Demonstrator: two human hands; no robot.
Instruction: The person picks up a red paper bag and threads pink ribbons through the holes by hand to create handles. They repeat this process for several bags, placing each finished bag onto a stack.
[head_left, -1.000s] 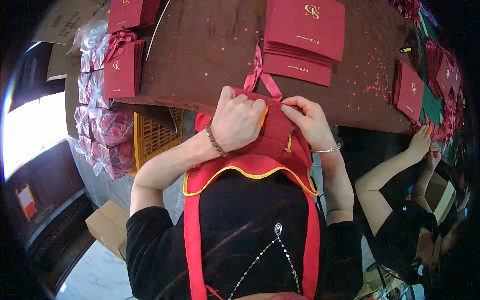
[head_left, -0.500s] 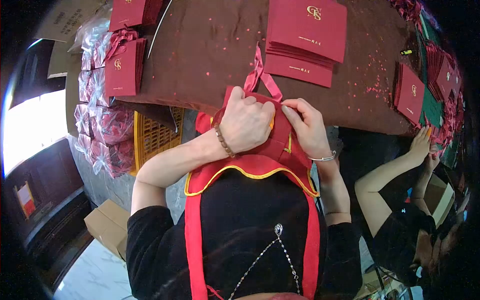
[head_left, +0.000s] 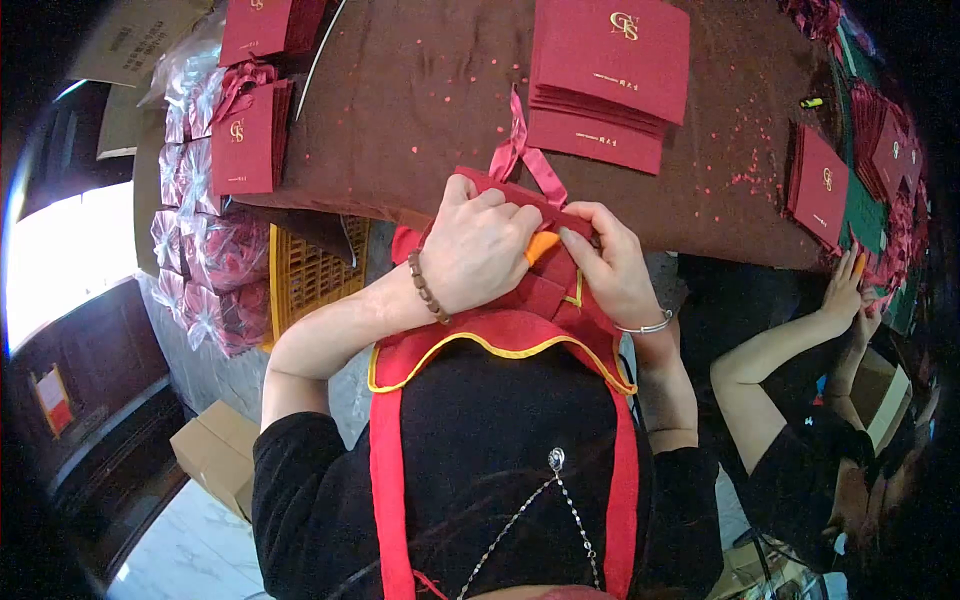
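Note:
My left hand [head_left: 478, 240], with a beaded bracelet at the wrist, is closed on the upper left of a red bag [head_left: 515, 188] at the table's front edge. An orange cover [head_left: 541, 246] shows on one of its digits. On the bag's right side, my right hand [head_left: 612, 258], with a silver bangle, grips the edge between thumb and bent fingers. A pink ribbon [head_left: 517, 150] rises from the bag's top onto the brown cloth. Behind the bag lies a stack of red bags [head_left: 612, 60] with gold lettering. The bag's inside is hidden.
Brown cloth [head_left: 400, 110] covers the table. More red bags [head_left: 245, 140] lie at left, beside plastic-wrapped bundles [head_left: 225, 250] and a yellow crate [head_left: 310, 275]. At right, a co-worker's hands [head_left: 843, 292] are near red bags [head_left: 820, 185] and ribbons. A cardboard box [head_left: 218, 450] stands lower left.
My left hand has shifted slightly left and turned, so more of the orange cover shows. My right hand has moved down a little. The bag's top edge is more visible.

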